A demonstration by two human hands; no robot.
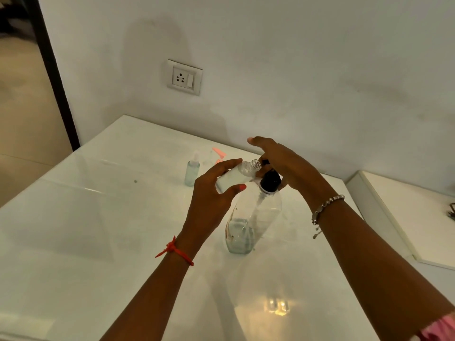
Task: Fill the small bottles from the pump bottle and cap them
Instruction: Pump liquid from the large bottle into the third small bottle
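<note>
A clear pump bottle point(248, 217) with a black pump head point(270, 180) stands mid-table, about a third full of clear liquid. My left hand point(216, 190) grips a small uncapped bottle point(240, 174), tilted so its threaded neck points at the pump spout. My right hand point(283, 163) lies over the pump head, fingers draped on it. A second small bottle point(192, 169), capped and holding pale liquid, stands farther back on the left. A pink object point(219, 153) lies behind my left hand, partly hidden.
The white glossy table point(98, 230) meets a white wall with a socket point(184, 77). A second white surface point(406, 217) adjoins on the right, with a dark item point(451, 212) at its edge. A doorway opens far left.
</note>
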